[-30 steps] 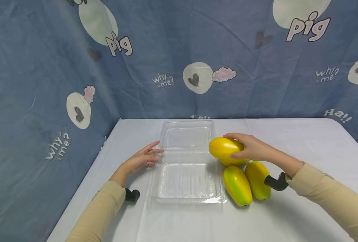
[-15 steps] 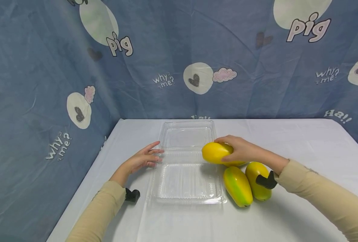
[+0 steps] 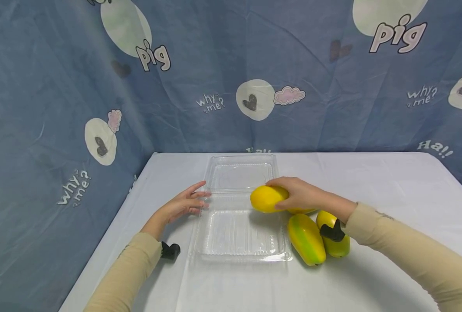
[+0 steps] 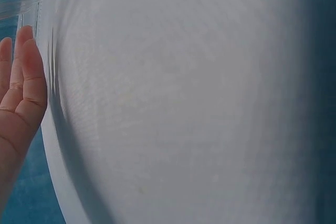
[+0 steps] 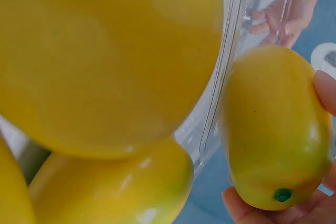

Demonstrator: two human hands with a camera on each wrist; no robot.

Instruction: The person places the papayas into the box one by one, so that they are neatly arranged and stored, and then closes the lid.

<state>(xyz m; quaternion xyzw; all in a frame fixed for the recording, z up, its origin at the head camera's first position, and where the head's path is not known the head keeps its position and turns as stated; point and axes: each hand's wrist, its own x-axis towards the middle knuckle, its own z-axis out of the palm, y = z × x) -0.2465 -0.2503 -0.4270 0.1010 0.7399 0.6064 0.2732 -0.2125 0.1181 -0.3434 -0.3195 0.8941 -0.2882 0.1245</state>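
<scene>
My right hand (image 3: pixel 299 193) grips a yellow mango (image 3: pixel 265 199), thumb on its near side and fingers over the far side. In the head view this mango overlaps the right side of the clear plastic box's base (image 3: pixel 250 258). A small green stem knob shows on its end in the right wrist view, where fingers (image 5: pixel 326 92) wrap it. The box lies open, its lid (image 3: pixel 240 177) folded back behind the base. My left hand (image 3: pixel 181 206) is at the box's left edge near the hinge, fingers extended and apart, holding nothing.
Right of the box lie a yellow-green mango (image 3: pixel 306 240) and a second one (image 3: pixel 338 249), partly behind my right wrist's black camera mount (image 3: pixel 333 232). A third mango (image 3: pixel 302 211) is mostly hidden under my right hand. A patterned blue curtain (image 3: pixel 215 56) stands behind the white table (image 3: pixel 391 186).
My right hand has carried the gripped mango left, from above the other mangoes to over the right part of the box's base. My left hand has stayed in place.
</scene>
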